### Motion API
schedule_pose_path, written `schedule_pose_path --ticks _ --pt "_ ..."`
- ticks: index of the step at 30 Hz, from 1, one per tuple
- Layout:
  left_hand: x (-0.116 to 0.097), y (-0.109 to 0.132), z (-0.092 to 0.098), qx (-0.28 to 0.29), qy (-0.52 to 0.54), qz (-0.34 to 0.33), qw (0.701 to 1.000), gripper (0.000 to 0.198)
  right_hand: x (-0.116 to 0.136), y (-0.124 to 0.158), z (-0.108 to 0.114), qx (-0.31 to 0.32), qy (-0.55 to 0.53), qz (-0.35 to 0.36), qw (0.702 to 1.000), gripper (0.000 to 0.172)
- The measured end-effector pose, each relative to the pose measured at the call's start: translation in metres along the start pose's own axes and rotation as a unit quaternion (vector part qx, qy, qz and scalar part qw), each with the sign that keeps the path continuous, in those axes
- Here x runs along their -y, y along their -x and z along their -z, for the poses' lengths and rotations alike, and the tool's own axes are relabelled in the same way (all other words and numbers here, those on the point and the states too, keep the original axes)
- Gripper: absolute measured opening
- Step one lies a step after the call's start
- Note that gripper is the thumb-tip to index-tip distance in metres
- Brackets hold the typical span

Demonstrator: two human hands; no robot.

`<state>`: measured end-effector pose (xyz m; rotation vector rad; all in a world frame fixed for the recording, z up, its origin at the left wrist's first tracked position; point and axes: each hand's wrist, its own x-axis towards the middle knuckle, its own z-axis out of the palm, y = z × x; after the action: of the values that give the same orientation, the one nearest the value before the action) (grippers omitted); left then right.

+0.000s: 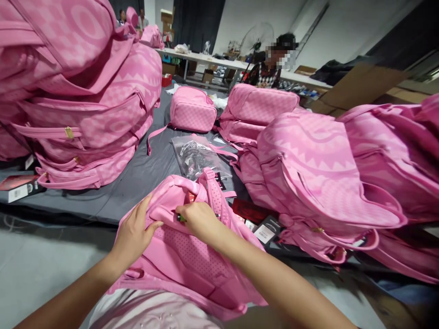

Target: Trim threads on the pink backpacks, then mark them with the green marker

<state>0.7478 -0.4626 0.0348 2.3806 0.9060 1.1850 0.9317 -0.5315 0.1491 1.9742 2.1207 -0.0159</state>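
A pink backpack (pixel 185 256) leans against my body at the table's front edge, its padded, dotted back panel and straps facing me. My left hand (pixel 133 233) grips its upper left side, thumb on the padded panel and fingers over the outside. My right hand (pixel 200 219) is closed in a fist near the top of the panel, beside a dotted shoulder strap (pixel 215 194). From that fist pokes a small tool with a green end (pixel 180 218) and a thin dark tip on the other side. Its exact kind is mostly hidden by my fingers.
Stacked pink backpacks (pixel 92 109) rise on the left, and more backpacks (pixel 308 160) lie on the right. A clear plastic bag (pixel 200 157) and a small pink bag (pixel 193 109) are ahead on the dark-covered table (pixel 113 203). A person (pixel 269 68) is beyond.
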Motion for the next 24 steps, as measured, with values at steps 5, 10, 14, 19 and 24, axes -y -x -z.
schedule_pose_path --ticks 5,10,14,19,24 --pt "0.005 0.002 -0.006 0.009 0.003 0.003 1.0 0.062 0.002 -0.002 -0.003 0.022 0.002 -0.029 0.999 0.023" --pt "0.008 0.004 -0.005 0.003 0.007 -0.003 1.0 0.062 0.01 0.007 0.001 -0.004 0.004 -0.037 0.999 0.022" --pt "0.01 0.004 -0.004 0.001 0.015 -0.015 1.0 0.061 0.015 -0.005 0.002 -0.063 -0.105 -0.044 0.991 0.015" --pt "0.012 0.001 -0.003 0.002 0.01 -0.021 1.0 0.058 0.008 -0.024 -0.004 -0.08 -0.297 0.004 0.952 0.009" --pt "0.014 0.002 -0.002 -0.006 0.006 -0.041 0.999 0.058 0.007 -0.023 0.001 -0.07 -0.37 0.007 0.926 0.008"
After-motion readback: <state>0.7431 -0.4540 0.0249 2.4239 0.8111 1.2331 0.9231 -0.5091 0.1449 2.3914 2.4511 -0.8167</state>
